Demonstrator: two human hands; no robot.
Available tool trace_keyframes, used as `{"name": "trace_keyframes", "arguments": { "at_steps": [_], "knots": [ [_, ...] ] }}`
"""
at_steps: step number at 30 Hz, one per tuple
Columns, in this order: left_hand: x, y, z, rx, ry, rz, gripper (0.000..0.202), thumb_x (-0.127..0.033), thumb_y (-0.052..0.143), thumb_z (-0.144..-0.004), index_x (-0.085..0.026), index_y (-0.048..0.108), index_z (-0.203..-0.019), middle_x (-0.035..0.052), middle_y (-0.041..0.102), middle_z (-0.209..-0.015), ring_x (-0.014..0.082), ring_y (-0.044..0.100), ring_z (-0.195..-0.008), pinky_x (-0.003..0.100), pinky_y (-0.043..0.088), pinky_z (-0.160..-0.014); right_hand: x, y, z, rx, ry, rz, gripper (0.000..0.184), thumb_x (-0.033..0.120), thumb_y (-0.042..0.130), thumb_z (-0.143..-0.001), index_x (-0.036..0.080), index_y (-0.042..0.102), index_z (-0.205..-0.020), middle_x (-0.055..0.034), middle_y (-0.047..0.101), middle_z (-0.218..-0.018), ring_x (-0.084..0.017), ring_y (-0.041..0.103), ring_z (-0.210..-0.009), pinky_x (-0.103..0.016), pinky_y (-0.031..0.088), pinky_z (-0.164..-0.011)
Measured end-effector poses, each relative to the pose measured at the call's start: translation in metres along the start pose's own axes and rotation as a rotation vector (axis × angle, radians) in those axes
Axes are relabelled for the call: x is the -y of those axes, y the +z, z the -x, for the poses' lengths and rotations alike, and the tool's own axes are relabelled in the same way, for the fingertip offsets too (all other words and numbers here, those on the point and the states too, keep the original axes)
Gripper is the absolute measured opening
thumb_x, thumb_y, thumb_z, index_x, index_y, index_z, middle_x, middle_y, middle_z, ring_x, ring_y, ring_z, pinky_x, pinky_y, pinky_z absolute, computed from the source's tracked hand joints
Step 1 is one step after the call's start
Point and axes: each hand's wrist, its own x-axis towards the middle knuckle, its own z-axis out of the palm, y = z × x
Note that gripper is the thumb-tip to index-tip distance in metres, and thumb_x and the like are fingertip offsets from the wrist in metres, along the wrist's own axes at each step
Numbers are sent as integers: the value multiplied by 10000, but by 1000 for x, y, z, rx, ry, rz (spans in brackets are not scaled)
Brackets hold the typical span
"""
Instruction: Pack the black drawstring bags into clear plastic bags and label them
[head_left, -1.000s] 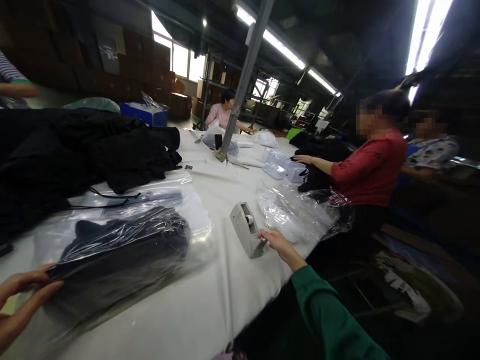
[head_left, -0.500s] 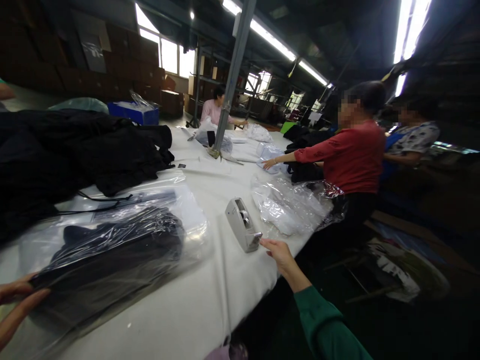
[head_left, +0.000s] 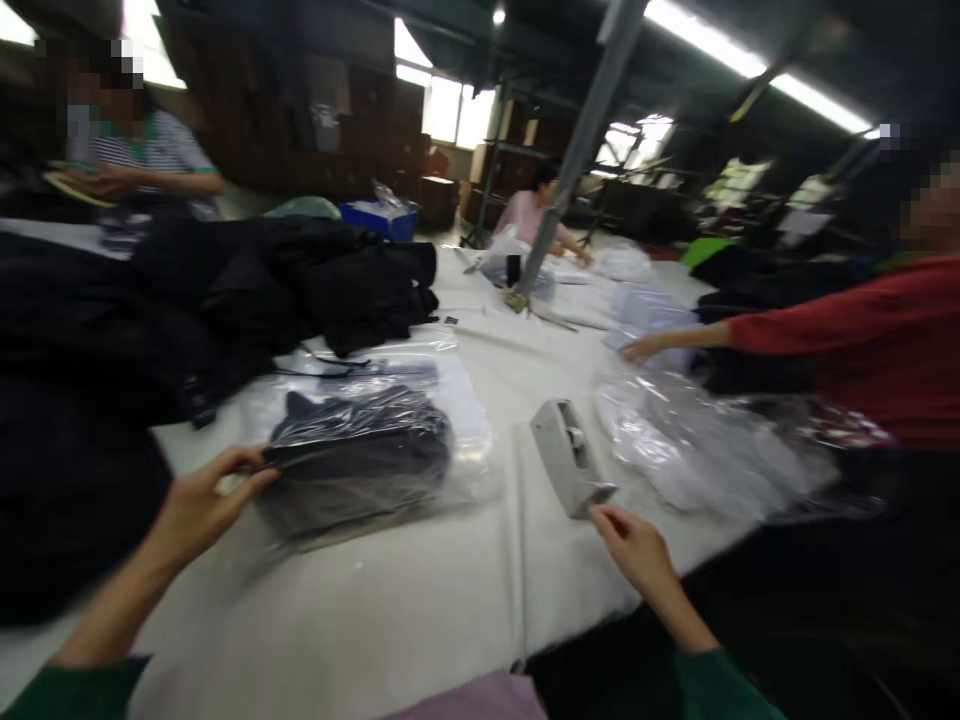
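My left hand [head_left: 201,510] pinches the near left edge of a clear plastic bag [head_left: 375,445] that holds a folded black garment, lying flat on the white table [head_left: 420,600]. My right hand [head_left: 634,545] is at the front end of a grey tape dispenser [head_left: 568,455], fingers drawn together just below its cutter; whether a strip of tape is between them I cannot make out.
A heap of black garments [head_left: 225,290] covers the table's left side. Crumpled clear bags [head_left: 697,450] lie right of the dispenser. A person in a red sleeve [head_left: 825,330] reaches over the table from the right. Other people work at the far end and far left. A grey post [head_left: 570,170] rises mid-table.
The view swung left. My left hand moved inward along the bag's edge. My right hand stays at the dispenser's front end, slightly pulled back.
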Motion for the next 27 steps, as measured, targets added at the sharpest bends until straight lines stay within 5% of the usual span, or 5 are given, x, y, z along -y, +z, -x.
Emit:
{"name": "trace_keyframes", "arguments": {
  "at_steps": [3,7,12,23,27],
  "knots": [
    [6,-4,-2,37,-38,109,299,-515,599,-839,-217,579,-830,60,720,-1054,261,655,-1044,354,502,-880,77,23,-10,189,-470,83,263,479,613,-796,238,716,-818,-76,735,-849,-278,666,-774,-387,518,-723],
    [5,-11,-7,73,-53,163,227,-439,581,-846,-213,574,-823,51,714,-900,273,634,-1106,358,495,-875,208,63,4,610,-1178,132,259,351,496,-964,205,694,-884,-74,678,-798,-196,625,-717,-303,483,-671],
    [7,-13,-7,78,-51,227,201,-402,581,-835,-203,578,-807,45,716,-927,238,663,-994,337,504,-837,318,129,22,945,-1676,360,236,298,501,-974,183,692,-899,-49,636,-766,-162,578,-692,-261,430,-638],
    [14,-21,-13,143,9,251,163,-363,606,-830,-202,589,-820,13,694,-869,194,656,-840,298,495,-768,364,224,35,740,-1763,1061,203,205,560,-869,130,732,-792,-133,727,-752,-232,668,-644,-302,448,-598],
    [7,-23,-23,161,36,155,573,-466,742,-720,-221,541,-1198,41,680,-960,229,657,-859,312,495,-740,358,231,34,738,-1757,1060,196,195,565,-842,121,745,-816,-157,731,-762,-263,682,-693,-324,460,-626]
  ]
}}
